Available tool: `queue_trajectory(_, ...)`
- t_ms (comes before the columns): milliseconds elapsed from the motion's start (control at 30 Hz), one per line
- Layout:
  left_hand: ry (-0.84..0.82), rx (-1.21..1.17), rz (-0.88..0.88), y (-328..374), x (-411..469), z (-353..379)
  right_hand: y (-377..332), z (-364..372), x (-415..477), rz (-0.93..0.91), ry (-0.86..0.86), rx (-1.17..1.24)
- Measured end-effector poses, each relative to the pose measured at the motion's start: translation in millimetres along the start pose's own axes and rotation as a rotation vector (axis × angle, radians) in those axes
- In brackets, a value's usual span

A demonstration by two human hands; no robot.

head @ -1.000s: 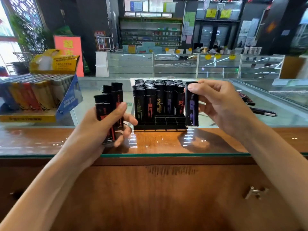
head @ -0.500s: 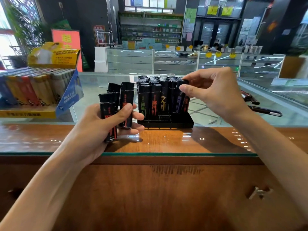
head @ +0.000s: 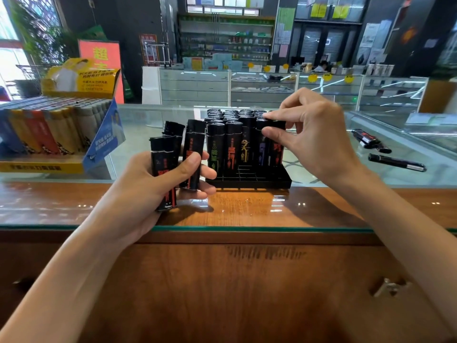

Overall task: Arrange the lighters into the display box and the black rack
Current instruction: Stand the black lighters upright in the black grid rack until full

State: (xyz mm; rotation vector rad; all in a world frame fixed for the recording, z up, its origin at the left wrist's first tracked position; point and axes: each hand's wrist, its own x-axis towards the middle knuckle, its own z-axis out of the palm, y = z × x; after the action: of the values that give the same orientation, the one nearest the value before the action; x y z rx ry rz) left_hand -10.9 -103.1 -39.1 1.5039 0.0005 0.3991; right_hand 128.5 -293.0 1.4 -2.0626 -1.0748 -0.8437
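Note:
The black rack (head: 249,180) stands on the glass counter, holding several upright black lighters with coloured print. My right hand (head: 311,139) pinches the top of a black lighter (head: 275,144) that stands in the rack's right front corner, thumb and forefinger on its cap. My left hand (head: 158,191), just left of the rack, grips a bundle of three black lighters (head: 191,154) upright. The display box (head: 49,134) at the far left is filled with rows of coloured lighters.
Loose black lighters (head: 371,141) and a black pen (head: 395,162) lie on the glass at the right. A wooden strip (head: 247,206) runs along the counter's near edge. Shop shelves and glass cabinets fill the background.
My right hand carried its black lighter from beside the rack into the rack's right front corner and still pinches its top. My left hand has stayed put with its bundle.

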Motion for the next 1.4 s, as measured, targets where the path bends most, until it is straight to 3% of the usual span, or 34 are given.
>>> queue_trajectory(567,-0.077,0.054,0.017,2,-2,7,-3,3,-6,-0.035,0.029,-0.065)
queue_trajectory(633,-0.092,0.053,0.036,3,-3,10,-12,2,-10,-0.037,0.037,0.037)
queue_trajectory(767,-0.132,0.027,0.06,3,-2,16,-36,-1,-12,0.049,-0.169,0.491)
queue_trajectory(933,-0.16,0.101,0.092,1,-1,20,-41,3,-9,0.133,-0.266,0.736)
queue_trajectory(1067,-0.158,-0.01,0.055,0,-1,15,-35,2,-7,0.188,-0.293,0.82)
queue_trajectory(1200,-0.04,-0.078,0.028,-1,1,9,-27,-4,-6,0.223,-0.284,0.827)
queue_trajectory(1400,0.002,0.001,0.052,0,1,4,-12,-16,-8,0.272,-0.239,0.825)
